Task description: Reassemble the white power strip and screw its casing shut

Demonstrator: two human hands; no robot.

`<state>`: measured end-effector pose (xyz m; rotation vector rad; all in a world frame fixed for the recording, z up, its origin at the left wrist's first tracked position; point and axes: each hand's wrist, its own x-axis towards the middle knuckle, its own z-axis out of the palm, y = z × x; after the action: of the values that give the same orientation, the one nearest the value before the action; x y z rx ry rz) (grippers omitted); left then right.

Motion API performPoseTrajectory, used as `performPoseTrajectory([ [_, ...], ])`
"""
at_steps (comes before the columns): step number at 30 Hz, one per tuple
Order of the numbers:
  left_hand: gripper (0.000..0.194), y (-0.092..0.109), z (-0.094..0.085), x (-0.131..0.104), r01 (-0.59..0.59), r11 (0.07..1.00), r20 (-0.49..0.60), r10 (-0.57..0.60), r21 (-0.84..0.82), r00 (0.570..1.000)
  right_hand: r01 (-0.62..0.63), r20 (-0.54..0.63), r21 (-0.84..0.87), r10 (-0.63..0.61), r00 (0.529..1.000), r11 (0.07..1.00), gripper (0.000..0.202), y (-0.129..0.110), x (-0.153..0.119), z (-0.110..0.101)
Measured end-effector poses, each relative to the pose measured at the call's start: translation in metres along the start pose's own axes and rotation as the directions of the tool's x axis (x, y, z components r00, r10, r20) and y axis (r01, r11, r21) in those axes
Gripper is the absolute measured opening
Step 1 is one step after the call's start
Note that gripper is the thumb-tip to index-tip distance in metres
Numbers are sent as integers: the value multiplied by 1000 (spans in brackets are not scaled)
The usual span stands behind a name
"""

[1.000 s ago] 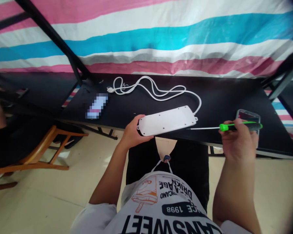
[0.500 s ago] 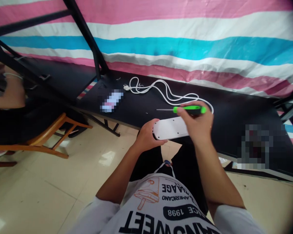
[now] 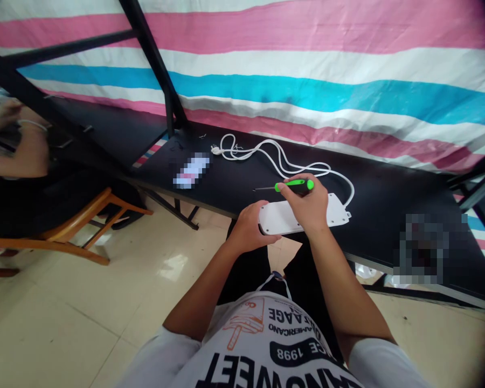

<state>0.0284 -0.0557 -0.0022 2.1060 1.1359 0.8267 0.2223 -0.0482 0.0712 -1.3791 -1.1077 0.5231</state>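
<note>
My left hand [image 3: 248, 229] grips the left end of a white power strip [image 3: 283, 216], which lies with its screw-holed face up at the table's front edge. In my right hand [image 3: 312, 203] is a screwdriver [image 3: 295, 186] with a green and black handle. Its thin shaft points left, above the strip and not touching it. My right hand hides the middle of the strip. A white cable [image 3: 283, 156] leaves the strip's right end and loops back across the table to a plug [image 3: 215, 150].
The black table [image 3: 380, 199] carries a blurred phone-like item [image 3: 191, 171] at left and a pixelated object [image 3: 422, 250] at right. Another person's arm [image 3: 24, 145] and a wooden chair [image 3: 81, 221] are at far left. A striped sheet [image 3: 307, 91] hangs behind.
My right hand has moved left over the strip with the screwdriver, uncovering the strip's right end. The view has shifted slightly.
</note>
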Motion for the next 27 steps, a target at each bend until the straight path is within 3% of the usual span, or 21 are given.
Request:
performPoseTrajectory([
  [3,99,2,-1,-1,25,999,3,-25,26,1000,3,-52,58,0,999,998,39,-2,5,-18],
  [5,98,4,-3,0,27,999,3,-27,36,1000,44,-151,108,-27,988,993,45,-3,7,-36],
  [10,95,-1,-18,10,20,997,47,-23,74,999,158,-471,126,-81,878,979,47,-9,9,-93],
  [14,98,-16,-42,29,52,993,113,-64,106,992,158,-595,92,-72,800,983,43,0,3,-140],
  [17,100,-26,-59,42,82,992,162,-97,96,982,86,-631,108,1,775,990,43,18,-5,-165],
  [21,102,-31,-69,48,99,991,185,-114,88,976,32,-641,218,118,759,976,45,42,-14,-178],
  [27,101,-30,-67,46,99,990,174,-114,97,978,3,-606,335,213,766,942,45,57,-21,-177],
])
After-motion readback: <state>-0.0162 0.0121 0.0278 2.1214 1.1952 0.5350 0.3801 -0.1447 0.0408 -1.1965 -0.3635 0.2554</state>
